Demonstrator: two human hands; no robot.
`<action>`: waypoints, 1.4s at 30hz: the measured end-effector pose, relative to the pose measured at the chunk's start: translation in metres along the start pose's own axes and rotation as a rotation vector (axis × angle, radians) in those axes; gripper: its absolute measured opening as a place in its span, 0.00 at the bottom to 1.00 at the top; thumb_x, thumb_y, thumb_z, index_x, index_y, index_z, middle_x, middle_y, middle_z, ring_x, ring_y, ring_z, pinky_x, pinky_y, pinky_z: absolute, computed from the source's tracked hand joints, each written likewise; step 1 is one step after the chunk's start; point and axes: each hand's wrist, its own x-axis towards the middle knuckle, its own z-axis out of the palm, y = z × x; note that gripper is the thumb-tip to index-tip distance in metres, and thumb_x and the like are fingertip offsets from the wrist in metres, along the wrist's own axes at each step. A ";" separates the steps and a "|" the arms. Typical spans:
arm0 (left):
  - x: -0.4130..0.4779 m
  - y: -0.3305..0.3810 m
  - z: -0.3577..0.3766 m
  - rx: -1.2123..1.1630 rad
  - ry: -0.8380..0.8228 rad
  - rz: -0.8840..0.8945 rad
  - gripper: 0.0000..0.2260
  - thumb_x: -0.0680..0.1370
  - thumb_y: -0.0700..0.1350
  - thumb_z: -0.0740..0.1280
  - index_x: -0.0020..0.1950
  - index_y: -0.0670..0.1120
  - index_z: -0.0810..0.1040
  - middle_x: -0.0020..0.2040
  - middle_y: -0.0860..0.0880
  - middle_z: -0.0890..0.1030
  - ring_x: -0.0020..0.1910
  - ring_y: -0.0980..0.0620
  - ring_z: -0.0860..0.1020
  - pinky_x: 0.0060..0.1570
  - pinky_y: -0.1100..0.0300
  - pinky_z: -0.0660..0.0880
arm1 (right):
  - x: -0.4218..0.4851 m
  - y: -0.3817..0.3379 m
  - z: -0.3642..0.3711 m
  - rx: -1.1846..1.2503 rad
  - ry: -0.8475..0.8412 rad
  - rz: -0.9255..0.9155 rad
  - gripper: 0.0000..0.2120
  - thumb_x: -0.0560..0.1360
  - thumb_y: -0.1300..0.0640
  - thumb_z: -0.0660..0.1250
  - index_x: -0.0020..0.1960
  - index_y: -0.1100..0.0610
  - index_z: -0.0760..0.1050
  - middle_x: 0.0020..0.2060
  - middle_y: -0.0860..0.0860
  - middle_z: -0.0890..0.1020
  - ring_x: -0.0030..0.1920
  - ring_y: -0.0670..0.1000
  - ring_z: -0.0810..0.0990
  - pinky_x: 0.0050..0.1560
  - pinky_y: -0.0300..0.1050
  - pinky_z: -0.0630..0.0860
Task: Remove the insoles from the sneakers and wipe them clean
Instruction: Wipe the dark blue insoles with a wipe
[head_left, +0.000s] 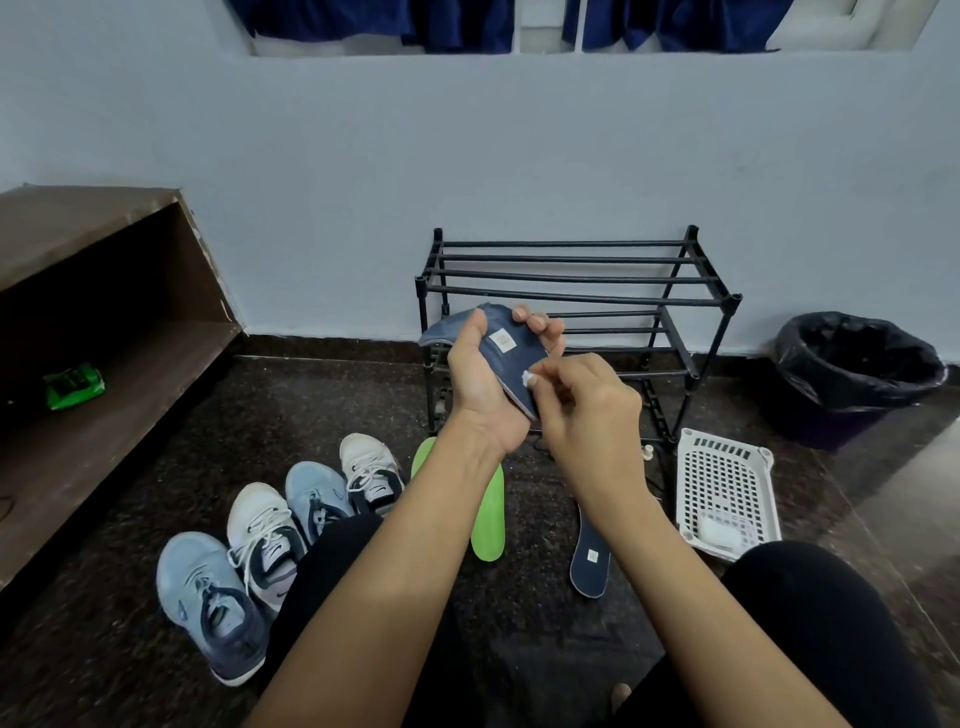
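The raised insole (511, 358) is navy with a small pale square label; the wipe (531, 378) on it is white. On the dark speckled floor (130, 675) lie a green insole (491, 525) and a navy insole (589, 569) with the same pale label. The blue sneakers (208, 597) are light blue over dark grey; the white sneakers (260, 525) have white laces. The rack (571, 275) is black, the basket (727, 488) white with gridded holes.

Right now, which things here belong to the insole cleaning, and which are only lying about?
In the job: blue insole, held by left hand; white wipe, pinched by right hand; green insole; dark insole; sneakers.
Lying about: shoe rack; basket; bin; green packet.
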 end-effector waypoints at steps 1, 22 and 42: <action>0.000 0.000 0.000 0.008 0.002 -0.004 0.20 0.82 0.56 0.51 0.41 0.43 0.71 0.37 0.48 0.73 0.40 0.49 0.78 0.52 0.56 0.74 | 0.000 0.001 0.000 -0.009 0.015 -0.005 0.02 0.71 0.66 0.71 0.43 0.61 0.80 0.38 0.54 0.80 0.37 0.50 0.78 0.43 0.32 0.69; -0.001 0.008 0.004 -0.075 -0.033 0.034 0.19 0.81 0.55 0.52 0.40 0.43 0.71 0.35 0.47 0.73 0.37 0.49 0.77 0.51 0.56 0.75 | -0.003 0.006 0.003 0.074 0.054 0.075 0.01 0.73 0.63 0.71 0.44 0.60 0.80 0.38 0.51 0.81 0.38 0.49 0.78 0.42 0.35 0.71; -0.002 0.023 0.001 -0.105 -0.070 0.059 0.16 0.81 0.53 0.51 0.42 0.44 0.69 0.32 0.50 0.73 0.33 0.52 0.76 0.52 0.56 0.72 | 0.000 -0.020 -0.015 0.261 -0.256 0.298 0.03 0.72 0.61 0.71 0.41 0.54 0.83 0.29 0.46 0.82 0.31 0.41 0.78 0.36 0.27 0.70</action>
